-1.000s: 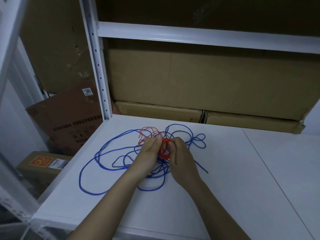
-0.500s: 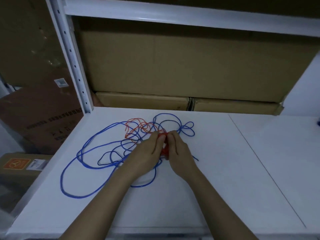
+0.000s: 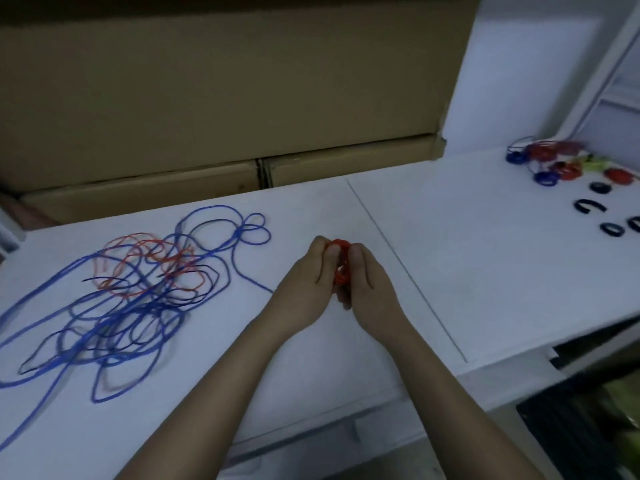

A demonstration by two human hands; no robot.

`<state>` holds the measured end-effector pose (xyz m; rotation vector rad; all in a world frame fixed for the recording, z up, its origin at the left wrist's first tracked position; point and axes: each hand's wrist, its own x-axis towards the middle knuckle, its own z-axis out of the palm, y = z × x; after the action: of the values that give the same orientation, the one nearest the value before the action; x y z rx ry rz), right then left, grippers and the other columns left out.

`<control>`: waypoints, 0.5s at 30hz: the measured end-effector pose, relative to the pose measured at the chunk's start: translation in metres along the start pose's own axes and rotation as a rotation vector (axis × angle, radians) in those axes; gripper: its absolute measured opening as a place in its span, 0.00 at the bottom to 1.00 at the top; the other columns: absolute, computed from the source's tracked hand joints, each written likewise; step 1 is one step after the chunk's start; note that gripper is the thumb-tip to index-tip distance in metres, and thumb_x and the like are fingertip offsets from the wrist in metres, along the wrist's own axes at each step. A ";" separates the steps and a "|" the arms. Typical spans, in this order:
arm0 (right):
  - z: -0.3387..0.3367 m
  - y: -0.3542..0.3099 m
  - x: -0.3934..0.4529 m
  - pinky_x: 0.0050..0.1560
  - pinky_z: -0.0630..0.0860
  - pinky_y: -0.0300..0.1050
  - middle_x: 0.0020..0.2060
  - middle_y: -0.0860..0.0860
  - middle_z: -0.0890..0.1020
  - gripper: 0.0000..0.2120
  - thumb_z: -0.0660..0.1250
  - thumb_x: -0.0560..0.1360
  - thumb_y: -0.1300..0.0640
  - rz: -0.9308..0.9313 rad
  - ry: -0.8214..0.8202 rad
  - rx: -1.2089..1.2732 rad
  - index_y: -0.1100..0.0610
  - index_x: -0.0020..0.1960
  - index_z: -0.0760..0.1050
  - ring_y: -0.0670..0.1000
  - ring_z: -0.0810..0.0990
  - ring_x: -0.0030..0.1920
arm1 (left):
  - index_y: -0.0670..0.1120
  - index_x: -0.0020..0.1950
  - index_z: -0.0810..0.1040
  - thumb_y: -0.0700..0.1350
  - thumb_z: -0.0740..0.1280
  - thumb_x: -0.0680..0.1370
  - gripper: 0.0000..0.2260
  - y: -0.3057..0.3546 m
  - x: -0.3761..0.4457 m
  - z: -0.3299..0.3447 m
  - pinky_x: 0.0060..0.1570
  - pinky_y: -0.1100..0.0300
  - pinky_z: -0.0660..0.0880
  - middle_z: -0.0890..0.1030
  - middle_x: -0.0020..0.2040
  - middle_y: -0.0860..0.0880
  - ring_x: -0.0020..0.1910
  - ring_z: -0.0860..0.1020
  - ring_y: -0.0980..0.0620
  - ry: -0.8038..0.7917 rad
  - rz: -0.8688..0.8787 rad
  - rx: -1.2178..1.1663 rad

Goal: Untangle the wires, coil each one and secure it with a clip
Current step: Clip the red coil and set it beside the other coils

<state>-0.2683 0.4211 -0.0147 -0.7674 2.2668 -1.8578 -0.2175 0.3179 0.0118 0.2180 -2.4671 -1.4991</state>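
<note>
Left hand (image 3: 308, 275): pinches the red wire coil (image 3: 341, 268).
Right hand (image 3: 367, 278): grips the coil's other side.
Blue wire tangle (image 3: 131, 306): left, well apart.

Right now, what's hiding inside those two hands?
A small red wire coil, pinched between the left hand and right hand. Only its top and middle show; fingers cover the rest, so any clip on it can't be seen.

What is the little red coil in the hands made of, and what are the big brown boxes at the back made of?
The small red wire coil, held between the left hand and the right hand, looks like thin wire with a smooth plastic coating: it bends into tight rings. The big brown boxes look like matte cardboard, with flat dull sides and folded edges.
</note>
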 end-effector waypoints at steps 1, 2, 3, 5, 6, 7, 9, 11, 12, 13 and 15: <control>-0.019 0.006 0.001 0.32 0.68 0.36 0.31 0.53 0.73 0.18 0.47 0.84 0.53 -0.008 0.006 0.007 0.62 0.48 0.71 0.44 0.71 0.28 | 0.55 0.45 0.67 0.52 0.50 0.84 0.11 0.007 0.008 0.018 0.47 0.46 0.75 0.76 0.37 0.52 0.35 0.75 0.57 -0.004 0.014 0.002; -0.039 0.011 0.003 0.32 0.68 0.36 0.32 0.52 0.73 0.17 0.47 0.84 0.53 -0.011 0.017 0.020 0.62 0.49 0.70 0.43 0.71 0.29 | 0.55 0.45 0.68 0.52 0.50 0.84 0.10 0.015 0.016 0.036 0.47 0.46 0.76 0.77 0.38 0.52 0.36 0.76 0.56 -0.004 0.027 -0.003; -0.059 0.017 0.005 0.33 0.69 0.36 0.33 0.51 0.73 0.17 0.47 0.84 0.53 -0.008 0.030 0.031 0.61 0.50 0.71 0.43 0.71 0.30 | 0.55 0.47 0.68 0.52 0.50 0.84 0.10 0.023 0.024 0.056 0.48 0.46 0.76 0.77 0.39 0.51 0.37 0.77 0.55 -0.006 0.035 -0.007; -0.103 0.031 0.011 0.36 0.70 0.39 0.35 0.50 0.73 0.16 0.48 0.84 0.52 0.007 0.064 0.020 0.59 0.50 0.71 0.44 0.72 0.33 | 0.52 0.50 0.69 0.52 0.49 0.84 0.11 0.040 0.042 0.100 0.48 0.45 0.77 0.78 0.39 0.50 0.39 0.78 0.51 -0.016 0.045 0.003; -0.126 0.038 0.014 0.36 0.70 0.40 0.34 0.48 0.73 0.16 0.48 0.84 0.52 0.016 0.091 0.011 0.57 0.47 0.71 0.43 0.71 0.33 | 0.51 0.52 0.69 0.52 0.49 0.84 0.11 0.047 0.052 0.123 0.47 0.45 0.76 0.78 0.39 0.49 0.39 0.78 0.49 -0.025 0.047 0.023; -0.149 0.044 0.017 0.35 0.69 0.39 0.33 0.46 0.72 0.16 0.48 0.84 0.52 0.020 0.122 0.001 0.55 0.44 0.70 0.42 0.70 0.32 | 0.49 0.53 0.69 0.53 0.48 0.84 0.13 0.055 0.061 0.145 0.46 0.45 0.75 0.78 0.40 0.47 0.39 0.78 0.48 -0.041 0.050 0.042; -0.193 0.056 0.024 0.33 0.66 0.33 0.31 0.44 0.70 0.16 0.47 0.84 0.53 0.020 0.170 -0.050 0.51 0.41 0.67 0.39 0.69 0.29 | 0.48 0.52 0.68 0.53 0.47 0.84 0.14 0.072 0.079 0.185 0.42 0.47 0.74 0.78 0.40 0.46 0.37 0.77 0.47 -0.087 0.054 0.043; -0.231 0.067 0.031 0.33 0.66 0.32 0.31 0.45 0.70 0.16 0.47 0.84 0.53 0.031 0.193 -0.093 0.50 0.40 0.67 0.38 0.69 0.29 | 0.51 0.48 0.67 0.54 0.47 0.84 0.13 0.084 0.096 0.221 0.37 0.53 0.71 0.76 0.37 0.49 0.34 0.74 0.53 -0.131 0.045 0.026; -0.249 0.073 0.034 0.33 0.67 0.32 0.31 0.46 0.71 0.16 0.47 0.84 0.53 0.041 0.204 -0.106 0.51 0.40 0.67 0.39 0.69 0.29 | 0.51 0.48 0.67 0.54 0.47 0.84 0.13 0.091 0.105 0.236 0.35 0.58 0.69 0.75 0.35 0.51 0.32 0.73 0.55 -0.159 0.033 0.024; -0.266 0.079 0.038 0.33 0.67 0.32 0.32 0.47 0.71 0.16 0.48 0.84 0.53 0.051 0.215 -0.113 0.51 0.40 0.67 0.39 0.68 0.29 | 0.51 0.48 0.68 0.55 0.48 0.84 0.13 0.096 0.114 0.250 0.35 0.60 0.68 0.76 0.34 0.51 0.30 0.73 0.57 -0.189 0.022 0.031; -0.299 0.092 0.048 0.32 0.66 0.34 0.31 0.47 0.71 0.16 0.48 0.84 0.54 0.073 0.234 -0.129 0.51 0.40 0.66 0.40 0.68 0.28 | 0.50 0.50 0.70 0.56 0.48 0.83 0.15 0.105 0.135 0.274 0.35 0.62 0.69 0.78 0.35 0.51 0.31 0.73 0.58 -0.250 -0.003 0.061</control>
<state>-0.4556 0.6758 -0.0175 -0.4970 2.5391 -1.8711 -0.4247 0.5656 0.0014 0.0461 -2.7085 -1.5376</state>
